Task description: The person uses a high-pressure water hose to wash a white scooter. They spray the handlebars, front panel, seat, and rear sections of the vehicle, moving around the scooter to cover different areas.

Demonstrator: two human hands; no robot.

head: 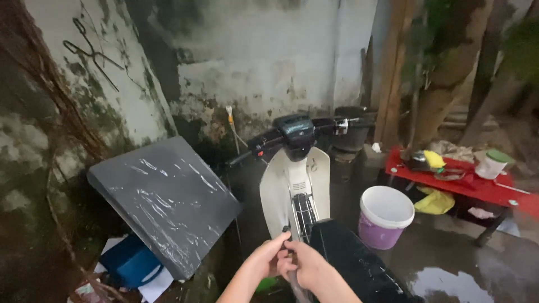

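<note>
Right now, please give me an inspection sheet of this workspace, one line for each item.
Surface: wet concrete floor, puddle at lower right.
Job's things: white scooter facing the wall, black seat.
Clutter: dark slab leaning at the left, white and purple bucket, red bench with small items.
Grippers: left hand and right hand together at the seat front; what the fingers grip is unclear.
Cables: nothing seen clearly.
Surroundings: stained wall, tree trunk.

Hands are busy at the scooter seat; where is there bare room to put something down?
Bare wet floor lies right of the scooter, between the white bucket and the puddle. The slanted grey board is bare but tilted. The red bench and the left corner by the blue box are cluttered.
</note>
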